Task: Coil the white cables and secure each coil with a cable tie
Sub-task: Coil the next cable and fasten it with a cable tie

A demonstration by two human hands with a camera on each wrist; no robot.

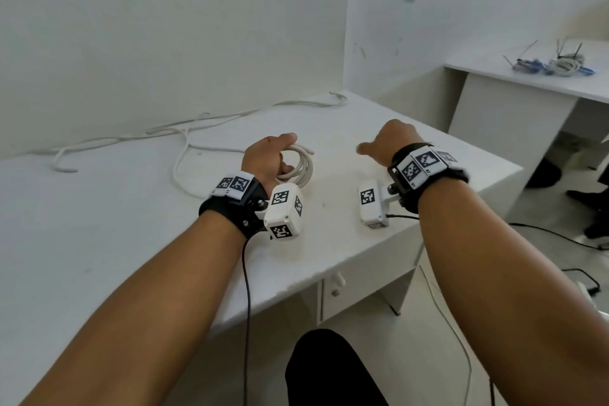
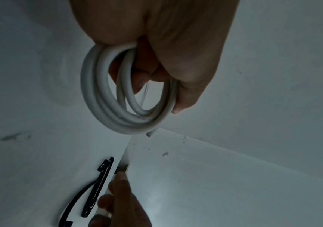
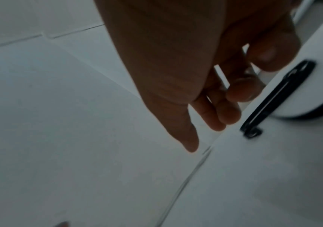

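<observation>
I have my left hand [image 1: 268,158] wrapped around the coil [image 1: 301,168], fingers [image 2: 143,76] curled through its middle and the thumb lying along its outer turn, so the few loops hang together above the middle of the bench [image 1: 131,208]. The cut end [image 2: 149,133] pokes free at the bottom of the coil. I judge this cable light but springy: the thick white jacket looks stiff enough to want to unwind, so I should keep my hold across all the turns at once, not on one strand. My right hand [image 1: 392,142] holds nothing, its fingers [image 3: 224,113] loosely spread and reaching toward the black cable ties [image 2: 98,188] that lie flat near the bench's far right edge. Those ties look thin, smooth and flexible; lying flat, they may be fiddly to lift, and I would pinch one by its square head, where there is some bulk. The tie should go round the coil just beside my left fingers, where the turns are bunched tightest. More loose cable [image 1: 184,138] trails along the bench's far edge by the wall, uncoiled.
</observation>
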